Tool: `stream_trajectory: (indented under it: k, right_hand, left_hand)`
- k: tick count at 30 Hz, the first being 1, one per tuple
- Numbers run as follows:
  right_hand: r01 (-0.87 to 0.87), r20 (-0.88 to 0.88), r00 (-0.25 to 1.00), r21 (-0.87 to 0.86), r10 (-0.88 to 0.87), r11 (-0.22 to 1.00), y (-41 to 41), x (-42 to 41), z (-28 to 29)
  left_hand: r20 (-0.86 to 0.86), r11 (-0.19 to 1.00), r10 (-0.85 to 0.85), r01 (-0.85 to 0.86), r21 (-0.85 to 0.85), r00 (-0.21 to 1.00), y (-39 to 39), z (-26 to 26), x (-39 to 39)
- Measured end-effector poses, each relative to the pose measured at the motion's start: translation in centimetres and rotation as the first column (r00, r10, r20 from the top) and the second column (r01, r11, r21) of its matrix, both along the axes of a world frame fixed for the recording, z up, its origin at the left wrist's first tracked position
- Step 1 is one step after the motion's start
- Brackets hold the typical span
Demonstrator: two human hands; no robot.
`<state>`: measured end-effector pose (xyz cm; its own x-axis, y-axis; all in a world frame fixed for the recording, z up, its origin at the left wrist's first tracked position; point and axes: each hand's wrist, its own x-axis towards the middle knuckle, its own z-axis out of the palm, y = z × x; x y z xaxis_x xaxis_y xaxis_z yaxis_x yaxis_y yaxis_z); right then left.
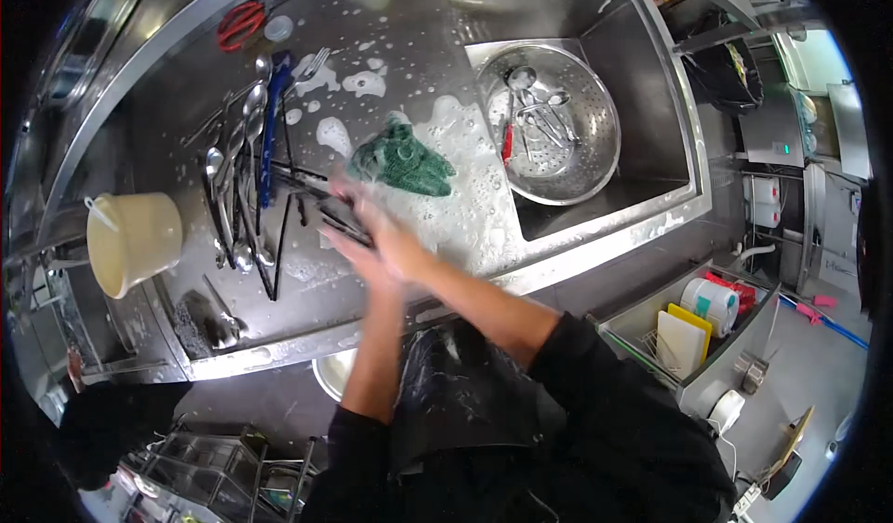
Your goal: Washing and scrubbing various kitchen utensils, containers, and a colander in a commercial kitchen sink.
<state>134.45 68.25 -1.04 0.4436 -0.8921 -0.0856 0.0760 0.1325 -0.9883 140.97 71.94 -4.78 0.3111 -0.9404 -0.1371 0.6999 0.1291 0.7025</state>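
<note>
Both hands are close together over the wet steel counter (307, 272), with a bundle of dark thin sticks, probably chopsticks (344, 227), between the palms. My left hand (364, 256) is below and to the left of the bundle. My right hand (385, 231) lies over it, blurred and partly hiding the sticks. Just beyond my fingers sits a soapy green scouring cloth (408, 159) in white suds (446, 226). To the left lies a pile of spoons (254, 101), more dark sticks (279, 251), a fork (314, 64) and a blue-handled utensil (274, 129).
A perforated steel colander (605, 132) stands in the sink (645, 97), holding spoons and a red-handled ladle (508, 143). At left is a cream bucket (157, 233). Red-handled scissors (241, 26) lie farther back. Another person's dark sleeve (104, 425) shows at lower left.
</note>
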Motion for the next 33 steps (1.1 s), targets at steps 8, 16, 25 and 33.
stream_trajectory:
  k: [8, 16, 25, 33]
  right_hand:
    - [0.107, -0.247, 0.952, -0.284, -0.18, 0.953, -0.8, 0.7, -0.4]
    - [0.226, -0.046, 0.969, -0.244, -0.244, 0.943, -1.2, -0.2, 4.6]
    - [-0.001, -0.281, 0.933, -0.629, -0.226, 0.777, -2.9, -2.4, 2.8]
    - [-0.129, 0.572, 0.788, 0.514, -0.227, 0.848, -0.6, -1.3, 2.5]
  left_hand:
    - [0.199, 0.971, 0.104, -0.142, 0.19, 0.975, -2.4, 3.5, -1.2]
    - [0.479, 0.896, 0.381, -0.444, 0.021, 0.791, -4.2, 11.3, -0.5]
    - [0.589, 0.806, 0.384, -0.57, 0.162, 0.711, -4.9, 12.6, -1.9]
    - [0.846, 0.9, 0.334, -0.406, -0.156, 0.415, -2.4, 8.6, -2.1]
